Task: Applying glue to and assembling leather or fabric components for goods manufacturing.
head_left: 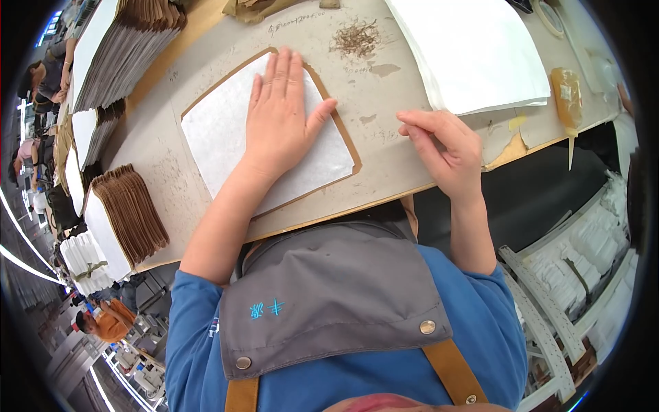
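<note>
My left hand lies flat on a white sheet, its fingers together and pointing to the far edge, its thumb out to the right. Beneath the sheet is a brown panel of similar shape, showing as a narrow border along the far, right and near sides. To the right, my right hand is raised by the table's near edge, thumb and forefinger pinched together, the other fingers curled. Whether anything small is in that pinch cannot be made out. A stack of white sheets lies beyond it.
Tall stacks of brown-edged panels line the table's left side, with a smaller brown stack nearer. A bottle of amber liquid lies at the right, nozzle over the edge. Brown scraps sit at the back. Other people are far left.
</note>
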Demonstrator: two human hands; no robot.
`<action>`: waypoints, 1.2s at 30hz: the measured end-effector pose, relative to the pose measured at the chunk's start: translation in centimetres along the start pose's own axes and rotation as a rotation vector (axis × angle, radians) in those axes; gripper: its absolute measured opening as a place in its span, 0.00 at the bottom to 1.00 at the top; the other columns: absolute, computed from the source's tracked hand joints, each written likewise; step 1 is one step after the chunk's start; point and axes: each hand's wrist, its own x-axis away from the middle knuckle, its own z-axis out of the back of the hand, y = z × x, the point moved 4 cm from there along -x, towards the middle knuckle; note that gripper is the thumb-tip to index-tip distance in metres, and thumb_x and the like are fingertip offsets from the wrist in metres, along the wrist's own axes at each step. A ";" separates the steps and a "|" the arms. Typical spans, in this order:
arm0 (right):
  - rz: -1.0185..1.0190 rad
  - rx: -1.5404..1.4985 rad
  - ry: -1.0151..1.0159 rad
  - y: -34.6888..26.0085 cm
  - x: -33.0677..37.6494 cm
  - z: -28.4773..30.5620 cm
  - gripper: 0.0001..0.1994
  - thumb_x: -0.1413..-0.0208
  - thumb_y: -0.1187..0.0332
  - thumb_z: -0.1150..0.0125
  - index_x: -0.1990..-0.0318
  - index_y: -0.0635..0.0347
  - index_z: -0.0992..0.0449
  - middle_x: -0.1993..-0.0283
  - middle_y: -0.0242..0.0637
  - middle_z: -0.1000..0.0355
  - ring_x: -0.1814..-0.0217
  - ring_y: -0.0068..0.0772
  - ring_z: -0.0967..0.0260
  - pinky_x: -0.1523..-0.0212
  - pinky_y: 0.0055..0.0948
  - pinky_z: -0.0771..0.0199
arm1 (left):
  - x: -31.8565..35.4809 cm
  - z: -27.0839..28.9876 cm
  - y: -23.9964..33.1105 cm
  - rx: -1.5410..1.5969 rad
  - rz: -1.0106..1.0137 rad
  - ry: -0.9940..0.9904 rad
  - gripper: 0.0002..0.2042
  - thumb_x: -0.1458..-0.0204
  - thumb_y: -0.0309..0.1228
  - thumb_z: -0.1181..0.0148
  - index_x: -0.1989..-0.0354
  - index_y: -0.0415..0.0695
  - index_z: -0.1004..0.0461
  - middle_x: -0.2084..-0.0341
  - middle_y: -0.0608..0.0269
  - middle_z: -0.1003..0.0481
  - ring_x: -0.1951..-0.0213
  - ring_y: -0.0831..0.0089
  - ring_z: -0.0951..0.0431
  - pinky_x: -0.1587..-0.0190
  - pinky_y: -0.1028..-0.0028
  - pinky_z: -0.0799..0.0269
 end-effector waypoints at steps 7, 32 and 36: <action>-0.037 -0.055 -0.018 0.6 0.0 -0.1 0.12 0.42 0.82 0.37 0.53 0.62 0.16 0.64 0.37 0.19 0.64 0.25 0.22 0.64 0.23 0.23 | 0.1 1.6 -1.1 0.009 -0.378 -0.122 0.41 0.35 0.62 0.59 0.23 0.43 0.51 0.23 0.54 0.49 0.22 0.57 0.52 0.22 0.54 0.59; -0.106 0.049 -0.009 0.6 0.4 -0.8 0.10 0.36 0.80 0.39 0.51 0.62 0.17 0.62 0.34 0.19 0.59 0.19 0.22 0.58 0.18 0.25 | 19.5 5.2 -5.2 -0.055 -0.286 -0.472 0.47 0.40 0.70 0.62 0.23 0.44 0.47 0.24 0.58 0.46 0.23 0.60 0.50 0.21 0.55 0.60; -0.105 0.130 -0.006 0.7 0.5 -0.9 0.10 0.37 0.78 0.38 0.50 0.60 0.16 0.63 0.33 0.19 0.62 0.17 0.23 0.61 0.18 0.26 | 19.9 5.3 -5.1 -0.039 -0.313 -0.441 0.44 0.39 0.68 0.60 0.24 0.44 0.45 0.24 0.60 0.44 0.23 0.61 0.47 0.22 0.55 0.56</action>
